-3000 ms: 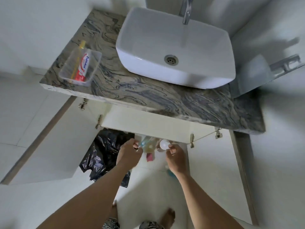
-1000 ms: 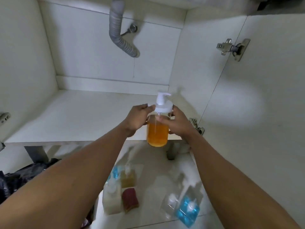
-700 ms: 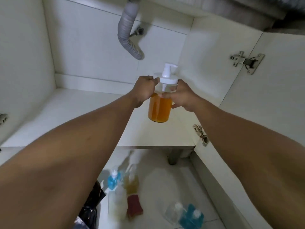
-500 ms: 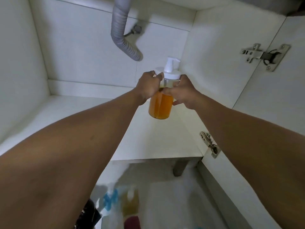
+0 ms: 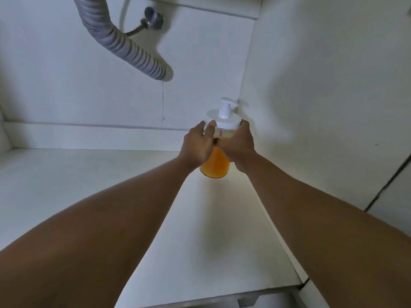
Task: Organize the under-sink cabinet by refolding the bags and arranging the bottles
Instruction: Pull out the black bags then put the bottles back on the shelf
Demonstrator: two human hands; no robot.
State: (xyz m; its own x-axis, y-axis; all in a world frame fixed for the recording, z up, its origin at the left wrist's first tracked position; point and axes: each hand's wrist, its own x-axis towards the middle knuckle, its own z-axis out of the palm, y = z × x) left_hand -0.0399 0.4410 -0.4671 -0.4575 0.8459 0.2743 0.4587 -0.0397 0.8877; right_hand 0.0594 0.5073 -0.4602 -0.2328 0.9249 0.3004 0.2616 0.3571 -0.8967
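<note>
A clear pump bottle point(image 5: 215, 166) with orange liquid and a white pump top is deep inside the white cabinet, near its back right corner. My left hand point(image 5: 196, 146) grips the bottle's upper part from the left. My right hand point(image 5: 238, 143) grips it from the right, just under the white cap. The bottle's base is at or just above the cabinet floor point(image 5: 66, 174); I cannot tell whether it touches. The bags and other bottles are out of view.
A grey corrugated drain hose point(image 5: 124, 45) curves down from the top left into the back wall, with a metal valve point(image 5: 153, 17) beside it. The right side wall point(image 5: 322, 96) stands close to the bottle. The cabinet's front edge point(image 5: 200, 301) runs along the bottom.
Both hands have carried the orange bottle from outside the cabinet front deeper in and down toward the back right corner. The floor items have dropped out of view.
</note>
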